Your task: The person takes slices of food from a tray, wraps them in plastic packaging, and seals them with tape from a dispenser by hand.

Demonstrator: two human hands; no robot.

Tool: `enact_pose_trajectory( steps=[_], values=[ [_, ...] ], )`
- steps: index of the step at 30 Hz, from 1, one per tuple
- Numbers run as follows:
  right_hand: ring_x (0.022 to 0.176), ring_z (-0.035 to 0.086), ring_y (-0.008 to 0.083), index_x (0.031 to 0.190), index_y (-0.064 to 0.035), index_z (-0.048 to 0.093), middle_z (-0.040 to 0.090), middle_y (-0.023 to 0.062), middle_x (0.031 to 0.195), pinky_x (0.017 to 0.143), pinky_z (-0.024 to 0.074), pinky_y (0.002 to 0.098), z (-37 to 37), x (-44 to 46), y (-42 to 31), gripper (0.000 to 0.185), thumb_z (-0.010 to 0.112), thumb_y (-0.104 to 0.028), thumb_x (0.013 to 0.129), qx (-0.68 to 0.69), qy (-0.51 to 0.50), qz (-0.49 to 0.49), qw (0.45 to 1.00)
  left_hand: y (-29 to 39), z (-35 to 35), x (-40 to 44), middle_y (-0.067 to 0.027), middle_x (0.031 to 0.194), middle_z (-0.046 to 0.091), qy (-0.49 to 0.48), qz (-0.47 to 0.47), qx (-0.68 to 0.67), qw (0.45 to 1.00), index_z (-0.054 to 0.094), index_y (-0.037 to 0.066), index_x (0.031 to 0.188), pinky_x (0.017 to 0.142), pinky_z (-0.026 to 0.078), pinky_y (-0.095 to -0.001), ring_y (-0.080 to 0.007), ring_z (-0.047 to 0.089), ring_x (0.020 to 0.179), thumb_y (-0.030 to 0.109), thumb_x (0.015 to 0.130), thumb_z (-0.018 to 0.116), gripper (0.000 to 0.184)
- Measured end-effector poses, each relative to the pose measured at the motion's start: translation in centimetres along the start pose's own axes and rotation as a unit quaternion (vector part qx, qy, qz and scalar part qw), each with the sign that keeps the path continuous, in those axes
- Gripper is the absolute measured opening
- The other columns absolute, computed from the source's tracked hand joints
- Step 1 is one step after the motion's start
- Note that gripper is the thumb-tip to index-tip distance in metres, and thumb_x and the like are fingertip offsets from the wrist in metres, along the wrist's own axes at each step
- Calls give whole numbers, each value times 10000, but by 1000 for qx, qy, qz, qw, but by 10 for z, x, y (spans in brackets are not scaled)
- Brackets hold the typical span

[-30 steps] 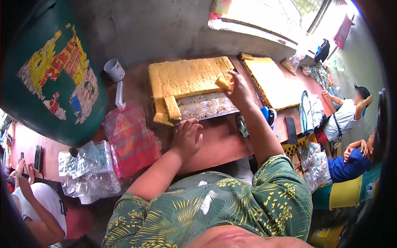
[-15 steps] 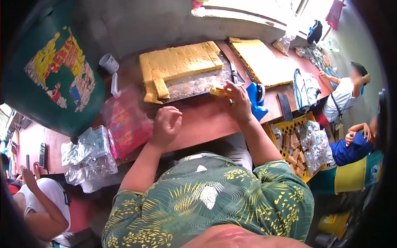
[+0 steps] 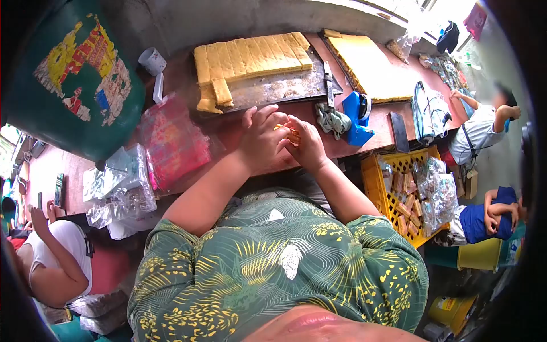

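Note:
My right hand (image 3: 307, 142) is closed around a small piece of yellow-orange cake (image 3: 294, 135), which looks wrapped in clear film and is mostly covered by the fingers. My left hand (image 3: 263, 137) meets it from the other side, fingers curled against the same piece. Both hands are over the table's front part, just below a dark tray (image 3: 268, 94). On that tray lies a yellow slab cake (image 3: 250, 57) cut into strips, with a few short pieces at its left front corner. A knife (image 3: 329, 82) rests at the tray's right edge.
Right of the tray stand a blue tape dispenser (image 3: 358, 119), a crumpled cloth (image 3: 333, 121) and a second slab cake (image 3: 373, 65). A yellow crate (image 3: 380, 188) holds wrapped pieces. Plastic sheets (image 3: 171, 142), a mug (image 3: 152, 60) and a green drum (image 3: 122, 114) are leftward. Other people sit either side.
My left hand has moved right and up to the cake piece. My right hand has drawn the piece left and down from beside the tape dispenser. The view has shifted slightly.

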State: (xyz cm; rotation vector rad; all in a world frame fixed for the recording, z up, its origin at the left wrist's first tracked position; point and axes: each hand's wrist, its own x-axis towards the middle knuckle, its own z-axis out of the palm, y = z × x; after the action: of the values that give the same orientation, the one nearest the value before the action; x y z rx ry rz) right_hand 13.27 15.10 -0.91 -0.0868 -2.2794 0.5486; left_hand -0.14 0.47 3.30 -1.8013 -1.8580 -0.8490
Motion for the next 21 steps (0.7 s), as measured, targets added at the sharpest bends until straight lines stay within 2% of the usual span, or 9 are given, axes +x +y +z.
enact_pose_trajectory(
  steps=[4,7,12,15,18,21],
  values=[
    [1050,669,347,1416,-82,495,689,111,1182,925,520,452,4,-6,7,738,832,-105,761,4,6,0,1000,-4,9,-4,30,1294,609,-9,19,18,1000,757,201,972,1150,249,-537,-243,441,1383,268,786,808,204],
    [1047,672,318,1413,-88,511,698,100,1146,929,516,447,3,-6,9,656,779,-148,817,-5,-7,-5,1000,-8,17,-6,35,1294,613,-11,23,15,1000,762,200,952,1153,241,-538,-242,442,1382,270,786,804,186],
    [1037,674,324,1410,-79,509,697,108,1141,925,518,450,3,-5,8,654,787,-165,824,-6,-7,4,1000,-11,20,-4,41,1271,624,8,31,-1,999,757,201,924,1148,247,-527,-234,450,1376,260,797,799,146],
    [1030,674,324,1408,-76,508,696,106,1124,923,519,448,1,-1,2,665,811,-178,826,-4,3,9,1000,-12,5,3,46,1244,634,-5,10,-40,999,753,207,897,1138,264,-512,-237,457,1370,233,824,784,84],
    [1014,674,313,1414,-79,490,680,114,1154,907,531,432,2,-2,5,722,862,-159,801,9,9,3,1000,-39,-14,26,48,1216,643,23,-16,-21,999,754,225,895,1122,284,-492,-243,466,1361,216,843,772,57],
    [998,676,291,1424,-75,469,647,130,1210,870,559,408,5,-5,6,765,889,-138,787,39,16,7,999,-74,-21,41,49,1217,651,14,-103,110,988,776,247,959,1105,296,-482,-248,472,1355,227,850,772,112]
  ],
)
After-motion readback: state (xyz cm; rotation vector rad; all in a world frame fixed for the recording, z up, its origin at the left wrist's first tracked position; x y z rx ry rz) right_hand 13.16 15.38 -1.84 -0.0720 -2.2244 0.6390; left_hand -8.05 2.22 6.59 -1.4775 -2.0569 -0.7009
